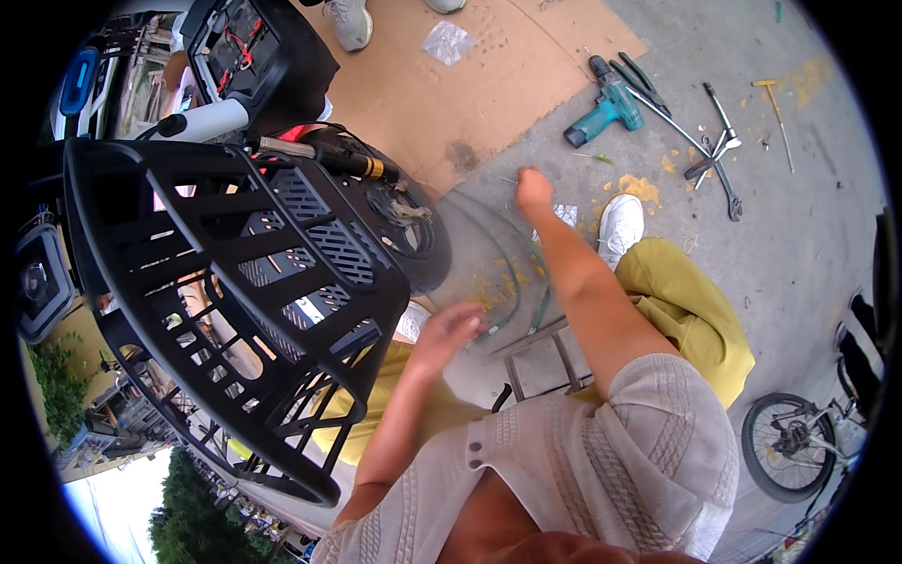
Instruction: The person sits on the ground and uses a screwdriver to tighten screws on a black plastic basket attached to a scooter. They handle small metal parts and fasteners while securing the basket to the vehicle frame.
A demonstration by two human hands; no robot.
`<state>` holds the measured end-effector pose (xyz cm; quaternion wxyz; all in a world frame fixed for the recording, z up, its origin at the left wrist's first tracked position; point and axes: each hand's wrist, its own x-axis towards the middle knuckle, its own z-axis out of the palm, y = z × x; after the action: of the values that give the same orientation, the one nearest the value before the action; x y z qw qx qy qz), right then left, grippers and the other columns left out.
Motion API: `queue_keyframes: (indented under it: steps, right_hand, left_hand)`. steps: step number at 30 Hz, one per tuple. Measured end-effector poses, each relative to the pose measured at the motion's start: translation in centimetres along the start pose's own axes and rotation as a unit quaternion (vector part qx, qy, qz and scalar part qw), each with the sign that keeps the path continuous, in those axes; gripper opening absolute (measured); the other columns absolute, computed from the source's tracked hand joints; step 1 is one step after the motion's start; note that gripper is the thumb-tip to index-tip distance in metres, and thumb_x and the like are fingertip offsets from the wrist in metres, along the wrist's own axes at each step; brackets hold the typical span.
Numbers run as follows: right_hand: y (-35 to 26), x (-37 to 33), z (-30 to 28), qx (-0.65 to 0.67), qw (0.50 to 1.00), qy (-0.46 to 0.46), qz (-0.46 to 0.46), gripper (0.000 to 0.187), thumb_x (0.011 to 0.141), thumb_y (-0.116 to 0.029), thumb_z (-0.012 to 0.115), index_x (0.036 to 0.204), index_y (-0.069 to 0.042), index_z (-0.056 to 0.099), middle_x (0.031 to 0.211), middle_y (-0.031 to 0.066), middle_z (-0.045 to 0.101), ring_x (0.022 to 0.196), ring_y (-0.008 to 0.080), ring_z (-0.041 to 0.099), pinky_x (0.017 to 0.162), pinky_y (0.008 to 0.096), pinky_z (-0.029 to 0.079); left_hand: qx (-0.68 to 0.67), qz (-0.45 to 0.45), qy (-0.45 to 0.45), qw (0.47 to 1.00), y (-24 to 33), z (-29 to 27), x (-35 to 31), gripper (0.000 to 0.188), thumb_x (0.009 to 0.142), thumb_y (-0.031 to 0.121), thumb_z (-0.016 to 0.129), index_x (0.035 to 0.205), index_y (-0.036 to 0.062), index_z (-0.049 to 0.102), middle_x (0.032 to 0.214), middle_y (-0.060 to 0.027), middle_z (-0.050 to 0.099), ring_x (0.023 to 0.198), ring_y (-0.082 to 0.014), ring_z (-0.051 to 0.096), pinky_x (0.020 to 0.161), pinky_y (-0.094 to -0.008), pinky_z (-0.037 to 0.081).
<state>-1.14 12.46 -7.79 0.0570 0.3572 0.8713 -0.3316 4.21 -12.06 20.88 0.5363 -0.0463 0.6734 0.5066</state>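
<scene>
1. Illumination: bright, diffuse daylight. The concrete floor (803,235) is evenly lit; shadows are soft and faint.
2. Glare: the sky (113,508) at the near left is overexposed to white.
3. Dark areas: the black basket (387,273) at the left shows reduced surface detail.
4. Focus: the far stretch of the green tubing (516,273) is smeared; the drill (615,105) is reasonably sharp.
5. Distortion: edges curve toward the rim; black vignetting fills the corners.

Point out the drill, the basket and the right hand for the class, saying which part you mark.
Drill (615,103): head view, on its teal body.
Basket (323,490): head view, on its black rim.
Right hand (534,191): head view, on its back.
</scene>
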Motion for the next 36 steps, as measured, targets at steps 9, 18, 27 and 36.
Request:
queue_keyframes:
  steps: [9, 18, 27, 36]
  right_hand:
    - [-0.2, -4.2, -6.3, 0.454, 0.841, -0.268, 0.121, 0.010, 0.079, -0.006, 0.071, 0.083, -0.004, 0.063, 0.067, 0.0045, 0.060, 0.056, 0.0140, 0.057, 0.051, 0.0308, 0.047]
    - [-4.6, -15.5, -8.6, 0.391, 0.601, -0.694, -0.059, 0.020, 0.079, -0.014, 0.075, 0.086, 0.000, 0.063, 0.070, 0.0021, 0.060, 0.051, 0.0077, 0.049, 0.048, 0.0253, 0.044]
    - [2.1, -6.1, 1.8, 0.046, 0.998, -0.023, 0.045, 0.025, 0.074, -0.016, 0.074, 0.092, -0.001, 0.065, 0.081, 0.0200, 0.067, 0.075, 0.0348, 0.067, 0.063, 0.0430, 0.054]
    - [2.5, -4.0, 2.3, -0.014, 0.998, -0.066, 0.000, 0.011, 0.076, -0.008, 0.060, 0.084, 0.000, 0.062, 0.090, 0.0235, 0.065, 0.088, 0.0419, 0.063, 0.076, 0.0494, 0.052]
  left_hand:
    - [-0.035, 0.048, 0.050, 0.997, -0.8, 0.6, 0.5, 0.049, 0.094, 0.018, 0.059, 0.135, -0.0012, 0.042, 0.117, -0.0143, 0.058, 0.100, -0.0226, 0.061, 0.083, -0.0329, 0.051]
    - [0.110, 0.004, 0.081, 0.991, -2.2, -0.7, 0.8, 0.031, 0.091, 0.007, 0.056, 0.120, -0.0024, 0.057, 0.086, -0.0088, 0.062, 0.068, -0.0118, 0.059, 0.055, -0.0252, 0.047]
    - [0.164, 0.044, 0.161, 0.972, -2.5, -1.8, 0.4, 0.030, 0.090, 0.010, 0.055, 0.118, 0.0000, 0.059, 0.078, -0.0046, 0.063, 0.063, -0.0102, 0.058, 0.059, -0.0265, 0.047]
    - [0.048, 0.043, 0.116, 0.991, -2.6, -1.8, 0.1, 0.022, 0.092, 0.009, 0.053, 0.111, -0.0010, 0.059, 0.087, -0.0076, 0.065, 0.073, -0.0137, 0.061, 0.069, -0.0270, 0.049]
